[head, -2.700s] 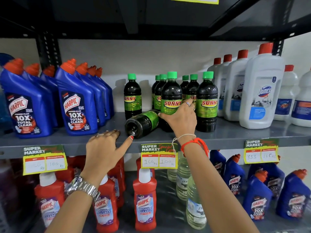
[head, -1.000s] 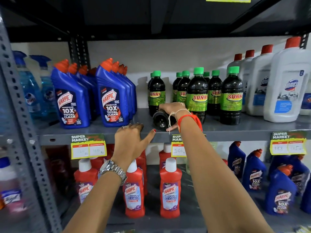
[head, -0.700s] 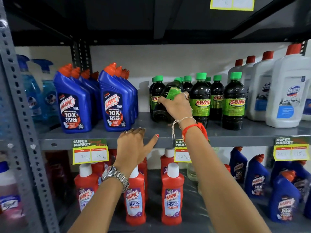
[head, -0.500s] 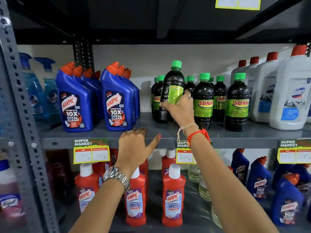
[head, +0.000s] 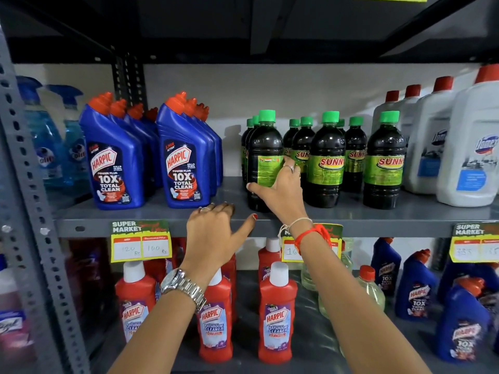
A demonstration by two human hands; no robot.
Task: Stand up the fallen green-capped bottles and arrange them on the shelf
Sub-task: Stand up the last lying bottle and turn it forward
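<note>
A dark green-capped bottle [head: 264,147] stands upright at the front of the grey shelf [head: 162,215], its green label turned partly sideways. My right hand [head: 280,188] is wrapped around its lower half, thumb on the left side. Several more green-capped Sunny bottles [head: 326,160] stand upright in rows to its right and behind it. My left hand [head: 216,230] rests flat on the shelf's front edge, fingers spread, holding nothing. No bottle lies on its side in view.
Blue Harpic bottles [head: 183,157] stand left of the dark bottles, white red-capped jugs [head: 469,147] to the right. Blue spray bottles [head: 48,141] sit far left behind the perforated upright post [head: 29,211]. Red Harpic bottles [head: 275,314] and price tags [head: 140,240] are below.
My right hand raised the fallen bottle from lying on the shelf, lifted it upright, and has set it down standing at the front left of the group. My left hand stayed on the shelf edge.
</note>
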